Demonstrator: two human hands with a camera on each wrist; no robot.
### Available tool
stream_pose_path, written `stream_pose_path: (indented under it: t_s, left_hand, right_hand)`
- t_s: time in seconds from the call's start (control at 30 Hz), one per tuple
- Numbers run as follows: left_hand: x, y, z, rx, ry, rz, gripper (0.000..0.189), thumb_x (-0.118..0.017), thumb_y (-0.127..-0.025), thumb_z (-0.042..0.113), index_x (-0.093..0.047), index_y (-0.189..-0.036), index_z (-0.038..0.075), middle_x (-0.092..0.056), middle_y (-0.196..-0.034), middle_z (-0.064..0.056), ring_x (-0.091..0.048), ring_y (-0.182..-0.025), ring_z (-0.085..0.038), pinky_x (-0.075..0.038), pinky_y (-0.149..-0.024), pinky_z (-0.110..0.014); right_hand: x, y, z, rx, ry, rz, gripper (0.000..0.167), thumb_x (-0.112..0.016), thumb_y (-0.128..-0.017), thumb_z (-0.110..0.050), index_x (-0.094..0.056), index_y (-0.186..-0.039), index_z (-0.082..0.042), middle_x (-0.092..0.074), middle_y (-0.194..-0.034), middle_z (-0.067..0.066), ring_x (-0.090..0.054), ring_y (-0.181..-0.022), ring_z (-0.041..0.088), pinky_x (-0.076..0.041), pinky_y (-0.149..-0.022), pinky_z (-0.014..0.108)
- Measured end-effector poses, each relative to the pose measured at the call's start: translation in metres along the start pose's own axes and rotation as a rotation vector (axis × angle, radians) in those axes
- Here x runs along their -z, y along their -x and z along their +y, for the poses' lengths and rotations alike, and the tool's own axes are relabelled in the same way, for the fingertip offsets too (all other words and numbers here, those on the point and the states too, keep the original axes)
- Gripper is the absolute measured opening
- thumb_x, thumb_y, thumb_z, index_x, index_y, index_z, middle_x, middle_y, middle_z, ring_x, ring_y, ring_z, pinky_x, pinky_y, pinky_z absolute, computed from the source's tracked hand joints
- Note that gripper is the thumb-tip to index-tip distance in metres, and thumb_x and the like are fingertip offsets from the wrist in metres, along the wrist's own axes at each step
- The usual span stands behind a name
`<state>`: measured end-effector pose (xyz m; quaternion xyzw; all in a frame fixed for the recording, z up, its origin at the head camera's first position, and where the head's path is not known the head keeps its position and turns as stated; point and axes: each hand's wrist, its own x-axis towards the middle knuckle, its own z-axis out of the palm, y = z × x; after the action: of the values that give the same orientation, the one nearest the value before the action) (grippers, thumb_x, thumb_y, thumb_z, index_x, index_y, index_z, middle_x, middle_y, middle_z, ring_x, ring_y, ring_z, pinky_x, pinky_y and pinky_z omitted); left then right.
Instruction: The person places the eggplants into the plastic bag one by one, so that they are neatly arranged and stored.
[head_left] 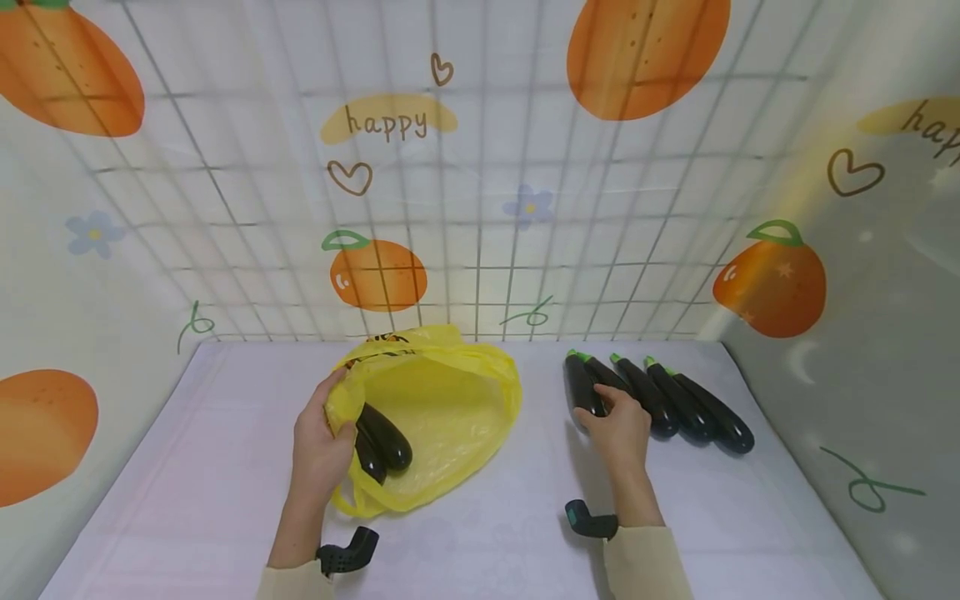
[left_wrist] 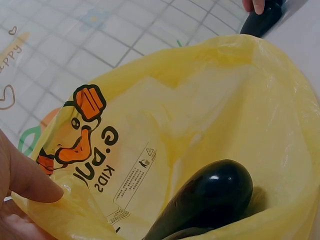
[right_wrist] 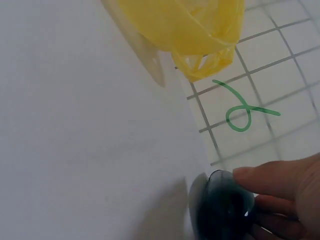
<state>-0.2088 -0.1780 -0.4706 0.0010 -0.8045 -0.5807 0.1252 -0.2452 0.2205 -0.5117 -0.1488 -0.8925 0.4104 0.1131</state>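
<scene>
My left hand [head_left: 322, 446] grips the rim of a yellow plastic bag [head_left: 450, 417], its mouth facing me and spread wide. Two dark eggplants [head_left: 386, 437] lie inside it, near that hand; the left wrist view shows the rounded end of an eggplant [left_wrist: 215, 195] and a printed duck on the bag. On the right, my right hand [head_left: 618, 421] holds the leftmost eggplant [head_left: 581, 383] of a row, thumb on one side and fingers on the other. The right wrist view shows the thumb against this glossy eggplant [right_wrist: 225, 210].
Several more eggplants [head_left: 693, 412] lie side by side right of my right hand, green stems toward the back. A white cloth [head_left: 480, 542] covers the table. Behind stands a wire grid [head_left: 480, 267] under a sheet printed with oranges, and sheets hang at both sides.
</scene>
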Motion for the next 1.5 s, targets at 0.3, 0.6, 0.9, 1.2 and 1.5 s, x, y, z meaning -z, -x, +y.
stream_pose_path:
  t_s: [0.3,0.6,0.9,1.2,1.5]
  left_hand:
    - [0.000,0.000,-0.003,0.007,-0.003,0.005,0.077,-0.048,-0.088,-0.019,-0.044,-0.159,0.011,-0.041,-0.164,-0.008,-0.041,-0.148,-0.028,-0.037,-0.120,-0.048]
    - [-0.002,-0.001,-0.002,-0.011,-0.006,0.004,0.077,-0.047,-0.088,-0.020,-0.044,-0.159,0.009,-0.042,-0.163,-0.010,-0.042,-0.147,-0.028,-0.039,-0.118,-0.047]
    - [-0.002,-0.001,-0.002,-0.009,-0.004,0.005,0.077,-0.047,-0.088,-0.019,-0.043,-0.159,0.009,-0.041,-0.164,-0.009,-0.041,-0.148,-0.028,-0.039,-0.118,-0.047]
    - [-0.002,-0.001,0.000,-0.006,-0.012,0.005,0.076,-0.048,-0.088,-0.018,-0.043,-0.159,0.009,-0.041,-0.164,-0.010,-0.041,-0.149,-0.030,-0.038,-0.120,-0.048]
    - [0.001,0.001,0.001,0.005,-0.025,0.012,0.076,-0.049,-0.088,-0.017,-0.044,-0.159,0.010,-0.041,-0.164,-0.009,-0.041,-0.148,-0.029,-0.039,-0.119,-0.048]
  right_hand:
    - [-0.005,0.004,-0.004,-0.021,0.013,0.002,0.061,-0.081,-0.089,-0.009,-0.059,-0.143,0.006,-0.059,-0.141,0.032,-0.050,-0.132,0.051,-0.039,-0.113,0.062]
    - [-0.006,0.005,0.000,-0.025,-0.017,0.017,0.060,-0.081,-0.089,-0.011,-0.060,-0.143,0.004,-0.062,-0.136,0.032,-0.048,-0.129,0.051,-0.038,-0.112,0.064]
    - [0.000,0.009,-0.016,-0.014,-0.132,0.011,0.058,-0.080,-0.090,-0.012,-0.061,-0.143,0.004,-0.063,-0.136,0.031,-0.061,-0.126,0.046,-0.044,-0.112,0.056]
    - [0.012,0.014,-0.037,-0.013,-0.237,-0.011,0.060,-0.083,-0.090,-0.014,-0.062,-0.145,-0.003,-0.062,-0.142,0.024,-0.060,-0.132,0.039,-0.049,-0.110,0.051]
    - [0.025,0.024,-0.058,0.001,-0.373,-0.014,0.059,-0.083,-0.090,-0.010,-0.063,-0.145,-0.004,-0.063,-0.143,0.020,-0.062,-0.132,0.033,-0.051,-0.106,0.043]
